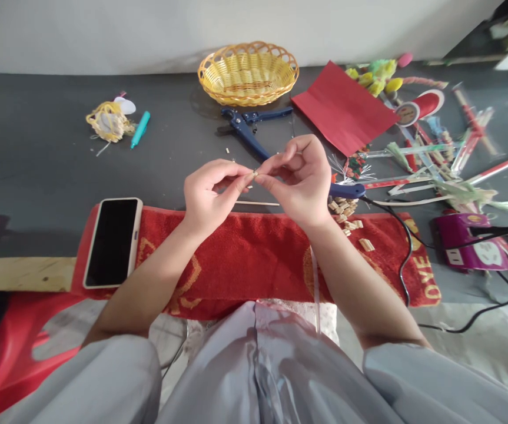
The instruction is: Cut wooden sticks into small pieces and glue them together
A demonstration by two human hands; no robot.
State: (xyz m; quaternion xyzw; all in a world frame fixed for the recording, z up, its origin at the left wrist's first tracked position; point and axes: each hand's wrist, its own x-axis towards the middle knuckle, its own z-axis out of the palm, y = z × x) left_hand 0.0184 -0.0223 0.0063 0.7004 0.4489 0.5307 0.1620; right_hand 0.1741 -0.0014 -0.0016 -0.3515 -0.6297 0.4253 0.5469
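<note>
Toward the left of the dark gray tabletop (37,147), a loose tangle of yellow yarn (109,122) lay near a smooth teal pen (140,128). Below them, a pale-cased phone (113,242) rested on one end of a plush red towel (254,253), whose pile carried tan markings.

Next came the left hand (209,191), its thumb and forefinger closed at the tips on a tiny pale piece (255,174) raised above the table, between the two hands. Beyond stood an oval basket (248,97) of glossy woven strands with a looped rim, and nearer lay a blue-handled cutter (245,131). A thin pale stick (257,204) lay behind the towel.

The piece looked light and rather stiff, probably dry and easy to drop because it was so small; its ends seemed the best place for a fingertip pinch. The right hand (304,179) met it from the other side, thumb and forefinger pressed together on it, the remaining fingers loosely curled.

Farther right were a matte red sheet (346,109), a heap of short, blocky pale pieces (342,206), a spool of red thread (420,108) and a hard purple power block (465,235).
</note>
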